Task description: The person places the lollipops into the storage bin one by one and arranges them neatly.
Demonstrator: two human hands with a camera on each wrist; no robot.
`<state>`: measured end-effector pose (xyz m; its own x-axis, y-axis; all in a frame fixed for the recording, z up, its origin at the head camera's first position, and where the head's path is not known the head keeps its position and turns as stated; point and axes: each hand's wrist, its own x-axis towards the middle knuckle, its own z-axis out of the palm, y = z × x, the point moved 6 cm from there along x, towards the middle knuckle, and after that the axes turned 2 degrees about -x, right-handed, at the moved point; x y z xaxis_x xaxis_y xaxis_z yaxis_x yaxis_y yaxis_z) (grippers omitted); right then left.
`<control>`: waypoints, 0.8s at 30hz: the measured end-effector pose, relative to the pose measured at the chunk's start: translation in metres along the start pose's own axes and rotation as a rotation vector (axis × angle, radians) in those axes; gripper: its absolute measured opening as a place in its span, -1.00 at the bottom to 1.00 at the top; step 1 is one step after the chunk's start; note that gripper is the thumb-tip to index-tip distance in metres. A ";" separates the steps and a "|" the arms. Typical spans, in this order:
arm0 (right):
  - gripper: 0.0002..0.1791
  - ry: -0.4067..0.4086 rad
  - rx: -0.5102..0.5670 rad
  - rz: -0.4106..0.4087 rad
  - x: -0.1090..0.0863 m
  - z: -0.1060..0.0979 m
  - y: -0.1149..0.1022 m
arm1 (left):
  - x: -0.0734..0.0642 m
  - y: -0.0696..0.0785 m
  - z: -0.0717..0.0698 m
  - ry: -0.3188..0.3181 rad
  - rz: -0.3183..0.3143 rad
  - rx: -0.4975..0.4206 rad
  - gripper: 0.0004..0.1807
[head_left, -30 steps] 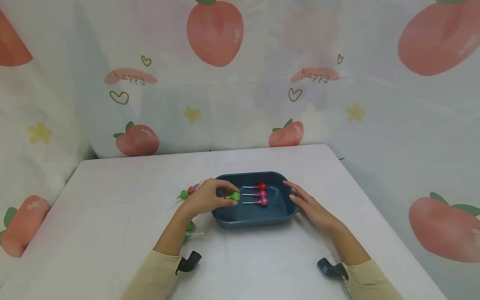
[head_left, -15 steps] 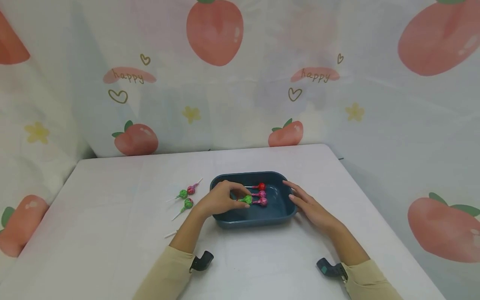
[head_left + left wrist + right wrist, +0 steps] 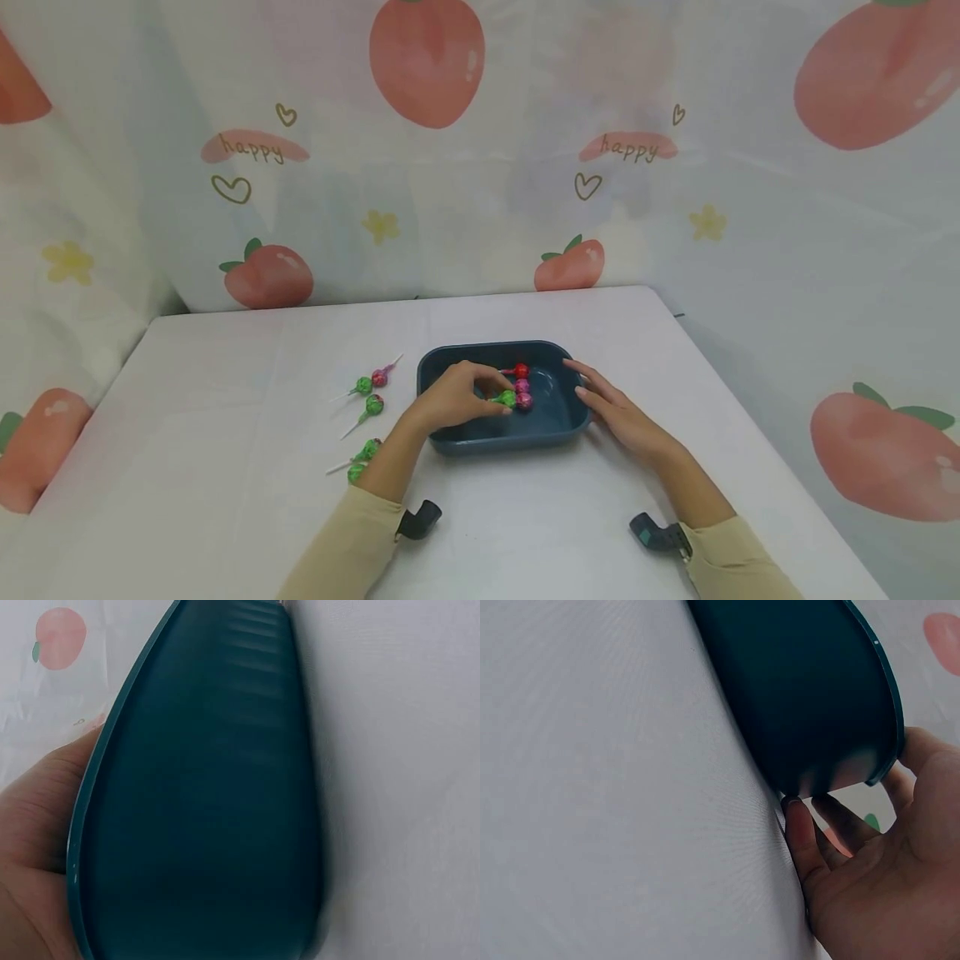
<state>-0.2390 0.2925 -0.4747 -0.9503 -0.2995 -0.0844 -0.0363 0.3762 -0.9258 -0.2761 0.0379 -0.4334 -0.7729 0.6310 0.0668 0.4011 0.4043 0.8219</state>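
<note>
In the head view, my left hand reaches over the left part of a dark blue tray and pinches a green-wrapped lollipop. Close to its tip lie a red lollipop and two pink lollipops, lined up in the tray; their sticks are mostly hidden by the hand. My right hand rests against the tray's right end, fingers spread at the rim. From the right wrist, several fingertips touch the outer wall. The left wrist view shows the hand behind the tray wall; the lollipop is hidden there.
Left of the tray, several lollipops lie on the white table: a pink one beside a green one, another green one, and more near the left forearm. A fruit-patterned cloth hangs behind.
My left hand has moved right with the green lollipop, from the tray's left side to beside the lollipops in it. The right hand stays at the tray's end.
</note>
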 end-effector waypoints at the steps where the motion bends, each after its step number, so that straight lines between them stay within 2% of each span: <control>1: -0.41 0.001 -0.006 0.000 0.000 0.000 0.000 | 0.001 0.000 0.001 -0.001 -0.006 0.001 -0.70; 12: -0.40 0.010 -0.008 0.019 0.000 -0.001 0.000 | 0.009 0.005 0.014 -0.029 -0.020 -0.028 -0.70; 19: -0.41 0.007 -0.018 0.017 0.000 -0.002 0.001 | 0.014 0.010 0.021 -0.035 0.007 -0.013 -0.71; 24: -0.40 0.007 -0.027 0.025 -0.001 -0.002 0.000 | 0.014 0.014 0.026 -0.040 -0.013 -0.035 -0.72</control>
<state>-0.2388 0.2947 -0.4743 -0.9531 -0.2837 -0.1051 -0.0206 0.4073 -0.9131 -0.2686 0.0694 -0.4359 -0.7573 0.6522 0.0336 0.3729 0.3896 0.8421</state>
